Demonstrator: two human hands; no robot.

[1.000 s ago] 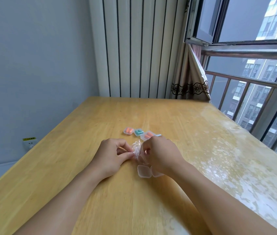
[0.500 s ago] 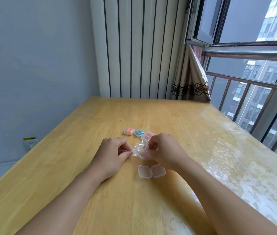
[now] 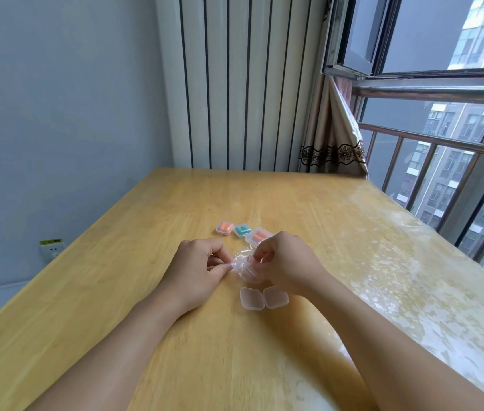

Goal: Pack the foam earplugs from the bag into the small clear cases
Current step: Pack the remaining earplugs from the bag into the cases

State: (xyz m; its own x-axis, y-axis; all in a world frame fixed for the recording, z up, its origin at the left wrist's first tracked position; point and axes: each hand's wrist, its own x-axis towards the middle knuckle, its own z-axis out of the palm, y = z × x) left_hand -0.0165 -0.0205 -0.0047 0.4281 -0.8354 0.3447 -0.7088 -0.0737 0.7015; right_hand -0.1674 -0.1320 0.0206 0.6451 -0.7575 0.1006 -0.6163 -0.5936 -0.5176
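A small clear plastic bag (image 3: 242, 264) is held above the wooden table (image 3: 175, 336) between both hands. My left hand (image 3: 197, 269) pinches its left edge between thumb and forefinger. My right hand (image 3: 286, 262) grips the bag's right side, its fingers curled into the plastic. What is inside the bag is hidden. Just in front of the hands an empty clear case (image 3: 264, 298) lies open on the table, both halves flat. Behind the hands stand three filled cases in a row: orange (image 3: 224, 227), teal (image 3: 242, 230), and orange (image 3: 259, 235).
The table's right part is covered by a glossy patchy film (image 3: 398, 262). A window with a metal railing (image 3: 442, 143) runs along the right, a curtain (image 3: 332, 137) at the far corner, and a wall socket (image 3: 52, 247) at the left.
The bag has been spread a little wider between the hands. My right hand has lifted and moved back, uncovering the open case's right half.
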